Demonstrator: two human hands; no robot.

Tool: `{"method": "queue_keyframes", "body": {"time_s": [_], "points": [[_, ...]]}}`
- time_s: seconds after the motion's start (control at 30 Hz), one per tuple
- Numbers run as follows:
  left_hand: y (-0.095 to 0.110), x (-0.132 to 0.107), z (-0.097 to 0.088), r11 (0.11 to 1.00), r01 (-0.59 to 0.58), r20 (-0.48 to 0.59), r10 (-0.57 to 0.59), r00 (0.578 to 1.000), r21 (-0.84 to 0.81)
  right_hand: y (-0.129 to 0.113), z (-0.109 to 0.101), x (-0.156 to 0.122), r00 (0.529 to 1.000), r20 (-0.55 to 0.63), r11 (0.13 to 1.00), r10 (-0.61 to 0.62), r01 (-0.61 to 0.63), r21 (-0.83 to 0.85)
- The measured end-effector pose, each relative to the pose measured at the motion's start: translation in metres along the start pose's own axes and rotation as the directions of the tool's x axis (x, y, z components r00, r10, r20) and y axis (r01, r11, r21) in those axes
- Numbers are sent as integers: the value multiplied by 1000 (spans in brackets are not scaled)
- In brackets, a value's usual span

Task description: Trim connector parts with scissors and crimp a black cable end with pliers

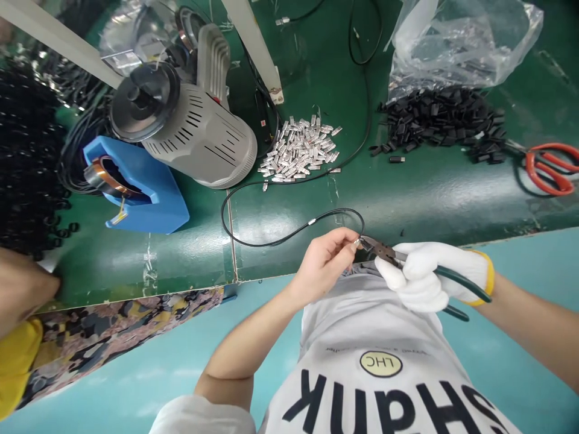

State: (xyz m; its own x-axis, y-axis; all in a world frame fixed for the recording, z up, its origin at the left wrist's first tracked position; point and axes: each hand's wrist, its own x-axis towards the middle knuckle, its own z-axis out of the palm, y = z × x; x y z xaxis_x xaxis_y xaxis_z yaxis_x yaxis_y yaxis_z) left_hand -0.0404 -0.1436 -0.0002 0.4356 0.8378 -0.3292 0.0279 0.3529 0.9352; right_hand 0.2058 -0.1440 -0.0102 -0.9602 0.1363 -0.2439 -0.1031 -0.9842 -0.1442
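Observation:
My bare left hand (329, 260) pinches the end of a black cable (271, 243) near the table's front edge. A small metal piece shows at its fingertips. My right hand (418, 274), in a white glove with a yellow cuff, is closed around pliers (384, 252) with dark green handles. The jaws of the pliers meet the cable end right beside my left fingertips; whether they touch it I cannot tell. From there the cable loops left over the green table and runs back. A small white band sits on the loop.
Beyond the cable lie a pile of metal connectors (301, 149) and a heap of black plastic covers (446, 120) under a clear bag (465, 45). Red-handled scissors (549, 169) lie right. Left stand a grey machine (203, 135) and a blue tape dispenser (158, 202). Another person's arm (22, 289) reaches in.

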Motion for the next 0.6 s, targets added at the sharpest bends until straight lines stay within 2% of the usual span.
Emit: {"method": "queue_keyframes", "body": {"time_s": [0.07, 0.13, 0.2, 0.27, 0.37, 0.43, 0.6], "points": [[-1, -1, 7, 974, -97, -105, 121, 987, 204, 1, 5, 3, 999, -21, 999, -48, 48, 14], [-3, 0, 13, 910, -186, -163, 261, 951, 372, 6, 9, 9, 992, -8, 991, -125, 125, 49], [-7, 3, 17, 838, -258, -184, 384, 905, 480, 13, 10, 15, 979, 17, 975, -202, 200, 96], [-11, 6, 18, 787, -305, -177, 458, 871, 537, 20, 9, 19, 970, 30, 964, -242, 237, 118], [-13, 8, 17, 751, -324, -153, 488, 859, 575, 28, 4, 22, 964, 46, 957, -262, 254, 141], [-10, 6, 16, 740, -334, -139, 496, 857, 583, 31, 3, 24, 954, 100, 943, -284, 259, 208], [-2, 4, 16, 679, -408, -100, 577, 811, 610, 37, 11, 31, 911, 216, 895, -350, 257, 365]]}}
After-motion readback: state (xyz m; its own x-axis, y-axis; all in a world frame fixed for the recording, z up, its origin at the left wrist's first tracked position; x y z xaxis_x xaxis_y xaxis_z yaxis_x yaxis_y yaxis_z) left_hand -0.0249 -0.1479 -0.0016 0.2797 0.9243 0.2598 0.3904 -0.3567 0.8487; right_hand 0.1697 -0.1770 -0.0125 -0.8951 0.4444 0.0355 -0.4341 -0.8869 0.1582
